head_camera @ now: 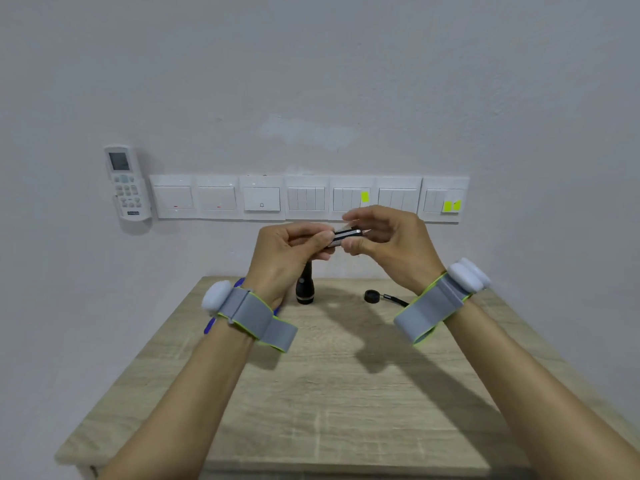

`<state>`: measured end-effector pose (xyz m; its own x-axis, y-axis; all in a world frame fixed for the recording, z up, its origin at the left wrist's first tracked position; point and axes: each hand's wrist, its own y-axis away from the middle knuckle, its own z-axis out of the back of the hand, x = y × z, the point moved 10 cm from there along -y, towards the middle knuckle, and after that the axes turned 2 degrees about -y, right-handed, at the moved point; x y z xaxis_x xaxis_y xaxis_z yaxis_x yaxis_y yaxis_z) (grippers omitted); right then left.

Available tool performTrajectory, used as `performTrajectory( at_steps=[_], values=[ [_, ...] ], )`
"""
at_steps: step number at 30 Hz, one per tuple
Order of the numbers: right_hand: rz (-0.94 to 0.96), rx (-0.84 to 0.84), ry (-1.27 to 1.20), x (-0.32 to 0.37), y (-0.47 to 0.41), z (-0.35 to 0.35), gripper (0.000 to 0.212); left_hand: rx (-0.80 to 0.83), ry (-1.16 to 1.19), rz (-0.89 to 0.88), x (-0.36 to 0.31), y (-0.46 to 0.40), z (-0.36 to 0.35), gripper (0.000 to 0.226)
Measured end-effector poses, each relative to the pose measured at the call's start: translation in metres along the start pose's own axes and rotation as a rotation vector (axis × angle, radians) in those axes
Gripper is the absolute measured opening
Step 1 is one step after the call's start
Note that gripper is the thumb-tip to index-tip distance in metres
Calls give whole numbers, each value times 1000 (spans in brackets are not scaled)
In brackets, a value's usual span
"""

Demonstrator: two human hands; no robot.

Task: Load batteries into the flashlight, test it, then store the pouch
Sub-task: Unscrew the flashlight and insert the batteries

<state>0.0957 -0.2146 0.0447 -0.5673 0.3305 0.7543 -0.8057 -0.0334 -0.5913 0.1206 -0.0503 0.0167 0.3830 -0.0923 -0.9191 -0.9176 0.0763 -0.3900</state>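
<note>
Both hands are raised above the far end of the wooden table (pixel 346 393). My left hand (pixel 291 252) and my right hand (pixel 388 242) pinch a small pack of dark batteries (pixel 346 234) between their fingertips, one hand at each end. Below them the black flashlight body (pixel 305 285) stands upright, head down, on the table. Its black tail cap (pixel 372 296) with a cord lies apart to the right. A blue pouch (pixel 239 283) shows only as edges behind my left wrist.
The table stands against a white wall. A row of white light switches (pixel 308 199) runs along the wall just behind my hands, with a white remote control (pixel 126 183) mounted at its left. Grey straps with white sensors wrap both wrists.
</note>
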Motion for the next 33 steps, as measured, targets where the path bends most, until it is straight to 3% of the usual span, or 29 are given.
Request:
performTrajectory(
  at_steps=[4,8,16,21,27,30,33],
  values=[
    [1,-56,-37,-8,4,0,17,-44,-120,-48,-1,-1,-1,12],
    [-29,-106,-84,-18,6,2,13,-11,-83,-14,1,2,-3,15],
    [-171,-88,-389,-31,7,-6,27,-23,-132,-49,-6,1,-2,22],
    [-172,-124,-368,-36,8,-6,19,-37,-177,-85,-7,3,-2,21],
    [-164,-161,-450,-36,8,-4,25,-28,-128,-65,-4,3,-3,33],
    [-259,-211,-554,-50,9,0,28,-227,-200,-65,2,-1,23,33],
    [-393,-227,-673,-65,12,1,27,-413,-467,-57,7,-5,51,36]
  ],
)
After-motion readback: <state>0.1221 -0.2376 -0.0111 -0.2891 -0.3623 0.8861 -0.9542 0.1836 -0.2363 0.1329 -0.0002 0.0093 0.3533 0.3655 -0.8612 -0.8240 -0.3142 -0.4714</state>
